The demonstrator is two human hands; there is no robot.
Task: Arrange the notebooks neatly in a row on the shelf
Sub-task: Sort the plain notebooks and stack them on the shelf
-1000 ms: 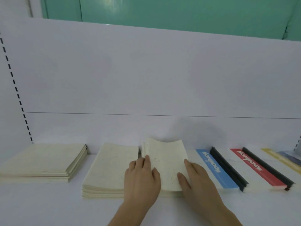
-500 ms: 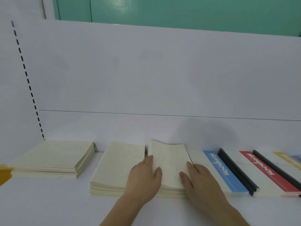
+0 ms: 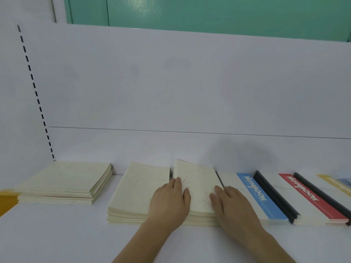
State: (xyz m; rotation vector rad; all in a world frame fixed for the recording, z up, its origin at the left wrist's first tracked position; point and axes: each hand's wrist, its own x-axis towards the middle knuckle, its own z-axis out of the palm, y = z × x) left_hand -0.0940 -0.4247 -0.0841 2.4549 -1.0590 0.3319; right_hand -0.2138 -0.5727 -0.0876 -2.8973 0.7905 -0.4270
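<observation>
Hands are laid flat on the middle cream stack [image 3: 197, 188] on the shelf [image 3: 57, 234]: the left hand [image 3: 169, 202] on its left edge, the right hand [image 3: 233, 204] on its right edge, fingers straight, nothing gripped. Left of that stack lie two further cream stacks [image 3: 138, 190]; right of it, blue-striped [image 3: 256, 196] and red-striped notebooks [image 3: 303, 196] are lined towards the back panel [image 3: 171, 82]

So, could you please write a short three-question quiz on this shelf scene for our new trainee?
1. True or false: both hands rest on the same cream paper notebook stack.
2. Which colour band lies nearer that stack: A) blue band notebook B) red band notebook?
3. Fill in: the far-left cream stack sits ____ from the others.

Key: 1 true, left hand and right hand flat on it; 2 A; 3 apart.
</observation>
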